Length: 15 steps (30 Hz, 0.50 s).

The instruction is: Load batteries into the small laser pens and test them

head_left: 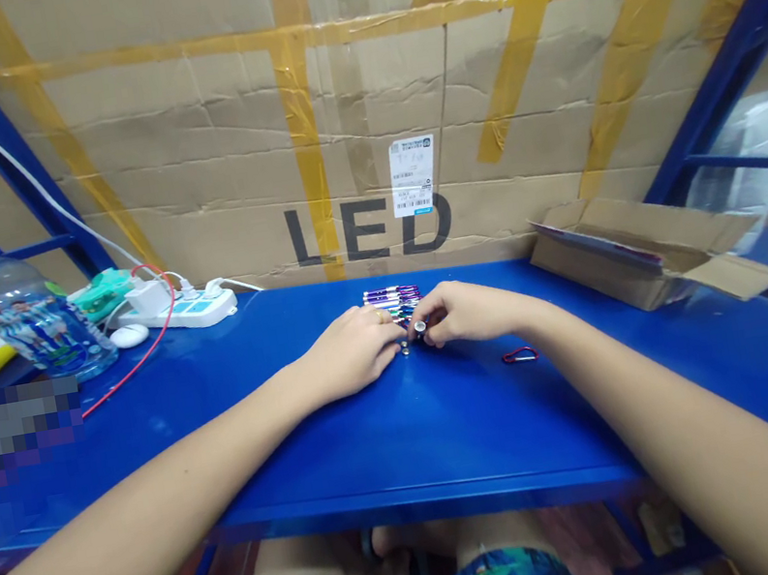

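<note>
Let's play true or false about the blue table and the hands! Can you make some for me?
1. The left hand and right hand meet at the row of purple tubes. True.
2. The water bottle stands at the right of the table. False: it is on the left.
3. A red clip lies near the right hand. True.
4. The cardboard box has its flaps shut. False: they are open.

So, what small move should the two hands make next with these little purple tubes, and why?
Probably lay the silver-tipped piece, pinched in the right hand, against the near end of the row of purple tubes. Both hands meet right at that end, the left hand resting its fingertips there, and the tubes lie neatly side by side.
</note>
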### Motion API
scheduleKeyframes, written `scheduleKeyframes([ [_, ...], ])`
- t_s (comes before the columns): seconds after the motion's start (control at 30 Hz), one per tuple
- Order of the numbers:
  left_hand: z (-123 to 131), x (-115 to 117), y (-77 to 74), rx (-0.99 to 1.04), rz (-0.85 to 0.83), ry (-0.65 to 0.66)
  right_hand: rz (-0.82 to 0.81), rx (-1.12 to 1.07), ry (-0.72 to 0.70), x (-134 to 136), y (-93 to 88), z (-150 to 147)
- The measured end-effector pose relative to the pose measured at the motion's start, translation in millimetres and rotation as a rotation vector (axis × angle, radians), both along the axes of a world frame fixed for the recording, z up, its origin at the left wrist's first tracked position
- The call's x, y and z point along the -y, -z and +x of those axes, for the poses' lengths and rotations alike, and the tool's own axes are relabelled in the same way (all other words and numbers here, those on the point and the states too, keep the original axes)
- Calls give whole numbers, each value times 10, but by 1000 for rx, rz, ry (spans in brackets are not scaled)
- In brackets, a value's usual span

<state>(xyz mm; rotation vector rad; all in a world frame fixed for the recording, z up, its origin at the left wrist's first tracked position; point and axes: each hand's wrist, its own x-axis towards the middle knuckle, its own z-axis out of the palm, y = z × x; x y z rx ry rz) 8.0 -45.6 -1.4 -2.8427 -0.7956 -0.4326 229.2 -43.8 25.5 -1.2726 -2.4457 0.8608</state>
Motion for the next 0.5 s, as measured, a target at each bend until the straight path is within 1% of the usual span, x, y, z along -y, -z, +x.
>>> scheduleKeyframes([
  [0.13,65,-54,60,-26,-71,10,28,44,20,9,-26,4],
  [0.27,90,-98,55,20,-166,9,12,21,30,1,-11,16],
  [0.4,54,-88,18,104,-244,-30,-1,-14,21,-24,22,32],
  [0.5,29,-37,11,243,-211,-35,24,-11,10,-37,47,30],
])
